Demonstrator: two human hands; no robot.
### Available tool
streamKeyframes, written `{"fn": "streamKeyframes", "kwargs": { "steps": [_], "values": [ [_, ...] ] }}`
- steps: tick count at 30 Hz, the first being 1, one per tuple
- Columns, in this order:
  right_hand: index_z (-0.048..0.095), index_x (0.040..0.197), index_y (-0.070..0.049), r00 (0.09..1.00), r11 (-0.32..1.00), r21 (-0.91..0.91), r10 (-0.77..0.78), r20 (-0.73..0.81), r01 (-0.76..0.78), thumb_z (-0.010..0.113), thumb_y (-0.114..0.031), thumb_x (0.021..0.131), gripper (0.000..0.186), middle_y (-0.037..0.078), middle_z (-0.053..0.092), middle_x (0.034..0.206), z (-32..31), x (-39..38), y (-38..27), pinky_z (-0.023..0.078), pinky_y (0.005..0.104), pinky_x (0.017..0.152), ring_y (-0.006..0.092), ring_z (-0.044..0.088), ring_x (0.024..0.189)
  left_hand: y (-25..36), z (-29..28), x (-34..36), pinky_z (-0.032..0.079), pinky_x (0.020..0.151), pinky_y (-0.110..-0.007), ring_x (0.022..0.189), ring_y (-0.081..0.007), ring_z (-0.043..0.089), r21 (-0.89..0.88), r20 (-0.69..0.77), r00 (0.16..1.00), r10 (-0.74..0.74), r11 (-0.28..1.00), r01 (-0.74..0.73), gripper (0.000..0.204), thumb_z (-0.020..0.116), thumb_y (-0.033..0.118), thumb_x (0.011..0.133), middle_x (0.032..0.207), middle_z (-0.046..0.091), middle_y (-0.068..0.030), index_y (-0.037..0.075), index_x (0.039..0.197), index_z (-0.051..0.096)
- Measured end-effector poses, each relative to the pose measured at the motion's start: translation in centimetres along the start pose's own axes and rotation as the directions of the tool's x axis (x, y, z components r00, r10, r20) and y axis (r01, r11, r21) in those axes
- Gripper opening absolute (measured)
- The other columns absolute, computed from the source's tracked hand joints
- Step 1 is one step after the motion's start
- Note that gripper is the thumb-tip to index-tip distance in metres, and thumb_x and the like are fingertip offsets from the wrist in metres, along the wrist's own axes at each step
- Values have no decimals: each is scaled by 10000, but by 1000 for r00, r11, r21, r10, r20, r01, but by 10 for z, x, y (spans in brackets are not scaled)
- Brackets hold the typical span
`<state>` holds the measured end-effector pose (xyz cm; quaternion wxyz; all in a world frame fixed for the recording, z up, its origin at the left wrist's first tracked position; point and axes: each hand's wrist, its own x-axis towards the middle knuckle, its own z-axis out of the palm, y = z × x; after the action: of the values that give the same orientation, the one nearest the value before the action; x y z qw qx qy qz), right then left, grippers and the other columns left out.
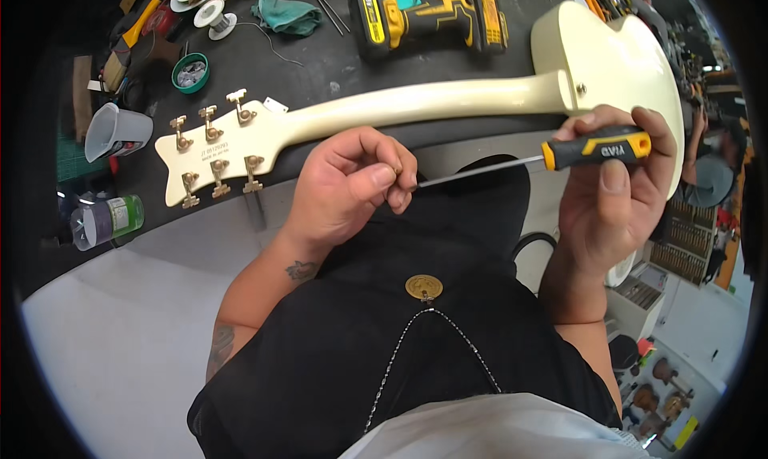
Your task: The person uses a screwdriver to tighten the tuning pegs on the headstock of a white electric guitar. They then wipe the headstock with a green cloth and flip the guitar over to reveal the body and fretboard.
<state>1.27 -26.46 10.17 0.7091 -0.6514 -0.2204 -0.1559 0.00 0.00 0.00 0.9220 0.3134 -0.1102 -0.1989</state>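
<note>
My right hand (594, 215) grips a screwdriver (480, 171) by its yellow and black handle, the shaft pointing left. At the shaft's tip, the fingers of my left hand (340, 187) are pinched together. Whatever lies between those fingertips is too small or hidden to name. Beyond both hands a cream electric guitar (432, 100) lies back side up on the dark bench, its body at the right. The headstock (220, 139) is at the left and carries several metal tuners (220, 179). Both hands are held in front of my black apron, apart from the guitar.
A yellow and black cordless drill (428, 19) lies behind the neck. Farther left are a teal cloth (286, 12), a wire spool (214, 19) and a small green dish (190, 73). A translucent cup (120, 131) and a bottle (108, 221) stand near the left edge.
</note>
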Motion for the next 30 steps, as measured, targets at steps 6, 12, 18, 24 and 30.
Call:
{"fn": "streamKeyframes", "kwargs": {
  "steps": [6,12,18,24,30],
  "values": [
    [421,1437,14,997,999,17,-36,-64,37,598,-59,979,497,287,623,1165,10,-44,-20,591,431,902,328,665,1000,-12,25,-36,513,682,-344,763,-154,589,2,10,999,34,999,-34,98,659,80,985,984,652,-154,21,979,581],
    [415,1433,25,992,995,-48,-96,-78,93,592,-68,999,478,285,631,1162,11,-57,-38,593,431,918,314,671,1010,-14,40,-47,496,668,-332,759,-146,591,-12,29,999,40,999,-39,80,651,71,980,978,661,-144,32,982,581],
    [412,1429,21,992,993,-38,-111,-63,109,584,-62,1000,469,283,626,1178,14,-61,-45,597,433,927,314,665,1053,-9,55,-53,432,621,-285,692,-103,487,15,-35,997,67,998,-67,65,650,100,961,895,618,-66,64,988,603],
    [420,1418,25,991,992,-17,-122,-50,121,579,-55,996,458,273,623,1191,19,-60,-44,599,442,944,318,658,1083,-3,59,-57,452,638,-282,696,-96,488,-40,-69,997,26,999,-29,62,643,102,964,875,599,-51,60,986,602],
    [430,1410,27,991,992,-6,-130,-14,130,591,-62,992,457,265,627,1185,22,-57,-39,591,443,959,317,657,1082,2,57,-57,471,647,-275,708,-93,502,-40,-100,995,9,999,-13,46,628,97,969,879,601,-54,61,984,603]
  ]
}}
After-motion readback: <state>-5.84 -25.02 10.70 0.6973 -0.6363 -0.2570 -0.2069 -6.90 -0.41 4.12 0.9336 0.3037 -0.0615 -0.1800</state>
